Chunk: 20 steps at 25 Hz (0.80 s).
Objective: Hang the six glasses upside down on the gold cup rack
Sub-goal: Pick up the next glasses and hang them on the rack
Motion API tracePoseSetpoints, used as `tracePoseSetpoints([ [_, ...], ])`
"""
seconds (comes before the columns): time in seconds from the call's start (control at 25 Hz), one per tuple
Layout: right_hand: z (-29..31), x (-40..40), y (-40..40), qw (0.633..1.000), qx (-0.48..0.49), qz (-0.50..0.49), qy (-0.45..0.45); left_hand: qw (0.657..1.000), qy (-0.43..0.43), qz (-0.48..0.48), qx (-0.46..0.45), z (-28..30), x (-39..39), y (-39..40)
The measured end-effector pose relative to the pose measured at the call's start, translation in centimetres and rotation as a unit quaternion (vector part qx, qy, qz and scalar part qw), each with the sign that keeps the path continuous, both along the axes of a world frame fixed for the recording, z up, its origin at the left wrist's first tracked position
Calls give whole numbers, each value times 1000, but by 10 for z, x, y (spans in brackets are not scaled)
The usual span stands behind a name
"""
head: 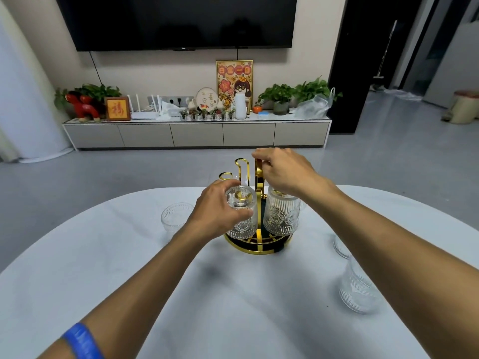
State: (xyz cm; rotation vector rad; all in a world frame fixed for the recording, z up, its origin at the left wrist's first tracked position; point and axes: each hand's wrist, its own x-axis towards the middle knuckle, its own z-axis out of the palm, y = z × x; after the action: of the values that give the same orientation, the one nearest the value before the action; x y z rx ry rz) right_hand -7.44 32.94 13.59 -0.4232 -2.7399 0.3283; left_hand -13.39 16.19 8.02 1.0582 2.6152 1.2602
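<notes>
The gold cup rack [259, 248] stands at the far middle of the white table, with a round base and upright gold prongs. My left hand [216, 206] grips an upside-down ribbed glass [241, 211] set over a prong on the rack's left side. My right hand [281, 169] is closed on the rack's tall gold handle [258, 177], just above a second upside-down glass [281, 216] on the right side. An upright glass [175, 218] stands left of the rack. Two more glasses [359, 288] [340, 247] stand at the right, partly behind my right forearm.
The white oval table [129, 281] ends just behind the rack. Beyond it lie grey floor and a low TV cabinet [197, 133] with plants and ornaments.
</notes>
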Motion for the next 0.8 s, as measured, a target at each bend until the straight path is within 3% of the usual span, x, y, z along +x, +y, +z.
tracePoseSetpoints([
  [0.24, -10, 6, -7, 999, -31, 22, -15, 1000, 2, -1, -16, -6, 8, -4],
  [0.36, -13, 19, -46, 985, -70, 49, 147, 998, -28, 14, 61, -20, 21, -36],
  [0.44, -28, 35, -92, 955, -114, 84, 262, 978, -71, 103, 166, -40, 26, -69],
  [0.52, -56, 47, -140, 939, -163, 118, 277, 909, -214, 251, 256, -54, 20, -100],
  [0.6, -86, 44, -176, 940, -224, 123, 225, 805, -367, 339, 319, -61, 3, -126],
  [0.68, -106, 24, -192, 951, -245, 103, 160, 750, -445, 336, 355, -60, -14, -141],
  [0.8, -121, -27, -189, 977, -198, 47, 62, 704, -514, 290, 396, -63, -25, -148],
])
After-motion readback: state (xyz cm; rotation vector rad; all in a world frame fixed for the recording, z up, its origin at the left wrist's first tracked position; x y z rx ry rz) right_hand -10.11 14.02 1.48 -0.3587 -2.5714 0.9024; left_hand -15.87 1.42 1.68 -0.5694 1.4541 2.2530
